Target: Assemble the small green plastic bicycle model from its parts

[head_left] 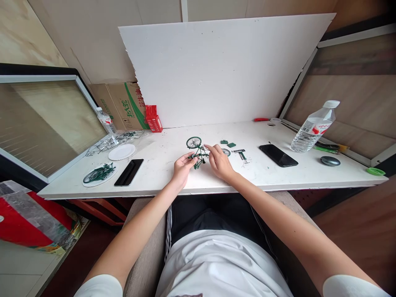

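On the white bench, the left hand pinches the frame of a small green model bicycle standing mid-bench. The right hand touches it with narrowed fingers, beside a loose wheel and a black phone.

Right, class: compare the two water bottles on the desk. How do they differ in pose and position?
The right bottle lies tilted towards the right side of the desk, near the black phone; the left bottle stands upright at the back left, by the cardboard box. The right bottle looks bigger in view, being nearer. Both are clear plastic with white caps and red-marked labels.
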`<state>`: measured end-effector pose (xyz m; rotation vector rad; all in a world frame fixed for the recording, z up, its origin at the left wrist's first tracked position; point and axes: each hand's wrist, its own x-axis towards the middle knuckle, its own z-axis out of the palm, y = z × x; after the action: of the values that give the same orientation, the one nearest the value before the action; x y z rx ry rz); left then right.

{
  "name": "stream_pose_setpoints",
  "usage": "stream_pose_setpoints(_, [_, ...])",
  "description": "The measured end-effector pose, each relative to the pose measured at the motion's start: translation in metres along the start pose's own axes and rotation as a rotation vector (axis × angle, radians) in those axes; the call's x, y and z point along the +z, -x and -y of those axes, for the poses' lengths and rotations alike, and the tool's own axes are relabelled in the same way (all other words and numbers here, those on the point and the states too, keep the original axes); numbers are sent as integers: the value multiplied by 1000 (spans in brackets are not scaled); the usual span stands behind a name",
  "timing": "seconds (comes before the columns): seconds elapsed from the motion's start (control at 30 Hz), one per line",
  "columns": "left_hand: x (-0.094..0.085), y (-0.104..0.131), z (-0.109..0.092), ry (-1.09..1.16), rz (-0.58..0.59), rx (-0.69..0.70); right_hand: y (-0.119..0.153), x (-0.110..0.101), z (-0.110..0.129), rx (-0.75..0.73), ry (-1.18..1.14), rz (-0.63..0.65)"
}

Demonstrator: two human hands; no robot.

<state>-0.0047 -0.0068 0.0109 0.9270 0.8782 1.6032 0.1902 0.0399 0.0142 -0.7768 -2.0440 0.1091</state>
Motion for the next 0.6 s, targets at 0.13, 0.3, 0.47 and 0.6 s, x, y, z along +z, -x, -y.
stream_pose_setpoints(0.13, [-1,-1,4,-47,-59,63,-2,8,-12,-98,5,-60])
stream_pose_setpoints(0.3, [-3,-1,7,-53,-88,89,1,10,-16,-156,-96,-53])
stream_pose_setpoints(0.47, [-3,-1,7,-35,-116,87,4,8,-8,77,-164,22])
stream_pose_setpoints(0.6, [-3,-1,7,-27,-128,77,3,10,-5,58,-127,21])
